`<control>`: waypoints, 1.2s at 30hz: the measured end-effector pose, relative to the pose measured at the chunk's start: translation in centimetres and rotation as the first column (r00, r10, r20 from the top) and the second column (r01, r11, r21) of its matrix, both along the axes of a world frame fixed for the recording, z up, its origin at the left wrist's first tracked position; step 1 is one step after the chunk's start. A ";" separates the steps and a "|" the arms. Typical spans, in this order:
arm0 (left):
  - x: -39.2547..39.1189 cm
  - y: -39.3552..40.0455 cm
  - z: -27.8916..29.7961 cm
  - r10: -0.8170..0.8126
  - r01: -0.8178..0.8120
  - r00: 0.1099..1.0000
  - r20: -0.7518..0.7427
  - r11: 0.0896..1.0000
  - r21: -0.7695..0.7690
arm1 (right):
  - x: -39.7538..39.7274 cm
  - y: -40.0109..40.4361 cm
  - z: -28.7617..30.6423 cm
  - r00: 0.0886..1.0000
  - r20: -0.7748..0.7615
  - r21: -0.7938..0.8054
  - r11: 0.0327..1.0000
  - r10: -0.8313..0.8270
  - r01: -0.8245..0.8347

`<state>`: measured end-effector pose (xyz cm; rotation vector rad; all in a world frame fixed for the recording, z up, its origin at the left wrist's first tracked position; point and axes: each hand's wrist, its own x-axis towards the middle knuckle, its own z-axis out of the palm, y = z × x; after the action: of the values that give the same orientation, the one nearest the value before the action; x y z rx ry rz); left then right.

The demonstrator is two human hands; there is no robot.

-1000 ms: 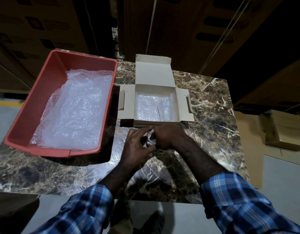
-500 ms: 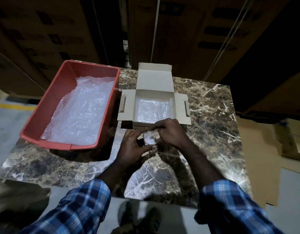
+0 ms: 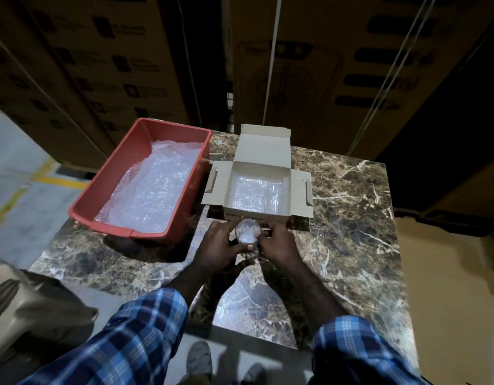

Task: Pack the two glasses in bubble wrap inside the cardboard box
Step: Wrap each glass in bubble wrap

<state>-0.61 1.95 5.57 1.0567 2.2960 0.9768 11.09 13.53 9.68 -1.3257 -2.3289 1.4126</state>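
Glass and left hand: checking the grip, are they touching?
Touching. The head view shows the left hand's fingers curled round the glass, thumb on its near side.

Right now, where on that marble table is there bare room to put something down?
The brown marble table is bare right of the open cardboard box, and near the front edge. It is crowded between the red plastic bin and the box, where both hands hold a glass.

head view, looking down, near table (image 3: 351,207)

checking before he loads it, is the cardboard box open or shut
Open: the cardboard box has its lid flap up and side flaps spread, showing bubble wrap inside.
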 end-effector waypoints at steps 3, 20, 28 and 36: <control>-0.3 -0.6 0.6 -0.043 0.042 0.999 -0.014 0.999 -0.016 | -0.1 -0.5 -0.6 1.000 0.005 0.007 1.000 -0.023 0.023; -21.0 -10.7 6.5 -0.146 0.015 0.891 -0.431 0.956 -0.292 | -11.3 -6.1 4.3 0.988 -0.135 0.391 0.920 0.072 -0.013; -27.8 -10.4 5.9 -0.646 0.300 0.757 -0.099 0.478 -0.826 | -22.0 -12.0 3.3 0.765 0.305 0.324 0.693 0.568 -0.644; -28.7 -10.4 3.6 -0.723 0.384 0.690 -0.037 0.409 -0.828 | -24.6 -12.8 -0.3 0.599 0.590 0.295 0.546 0.541 -0.784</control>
<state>-29.33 -8.45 9.12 1.5220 1.9675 -0.5682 -13.56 0.75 9.38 -0.5741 -3.4404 0.3944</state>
